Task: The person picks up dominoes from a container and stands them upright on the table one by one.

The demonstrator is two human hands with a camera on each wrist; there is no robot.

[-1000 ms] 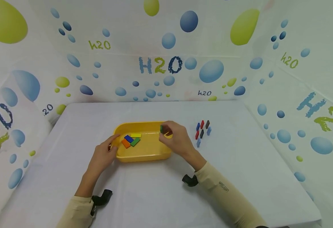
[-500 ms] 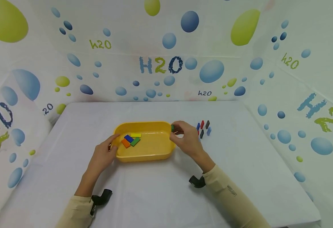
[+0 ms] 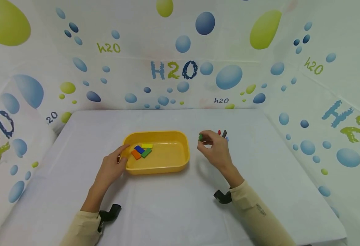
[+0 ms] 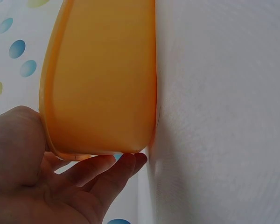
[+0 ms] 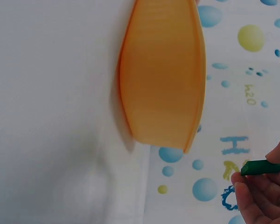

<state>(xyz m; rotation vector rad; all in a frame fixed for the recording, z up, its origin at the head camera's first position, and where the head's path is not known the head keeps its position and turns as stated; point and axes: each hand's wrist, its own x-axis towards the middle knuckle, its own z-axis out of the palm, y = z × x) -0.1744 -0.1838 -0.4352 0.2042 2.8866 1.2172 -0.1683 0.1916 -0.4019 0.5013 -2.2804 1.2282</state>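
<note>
At the left end of a yellow tray [image 3: 158, 170], my left hand [image 3: 113, 165] grips the rim. The left wrist view shows its thumb over the edge and the fingers against the outer end wall. My right hand [image 3: 216, 150] is in the air to the right of the tray, pinching a small green domino [image 5: 261, 167] between thumb and fingers. Inside the tray, towards its left, lie an orange domino [image 3: 135, 154], a blue domino [image 3: 139, 149], a yellow domino [image 3: 147, 146] and a second green domino [image 3: 146, 153], close together.
Behind the right hand, a red domino [image 3: 219, 132] and a black domino [image 3: 224, 133] stand on the white tablecloth [image 3: 167, 208]; others there are mostly hidden by that hand. A bubble-patterned sheet [image 3: 106, 65] rises behind the table.
My right hand has moved right with the green domino, from over the tray's right end to beyond it, covering most of the standing dominoes. The left hand and tray have stayed put.
</note>
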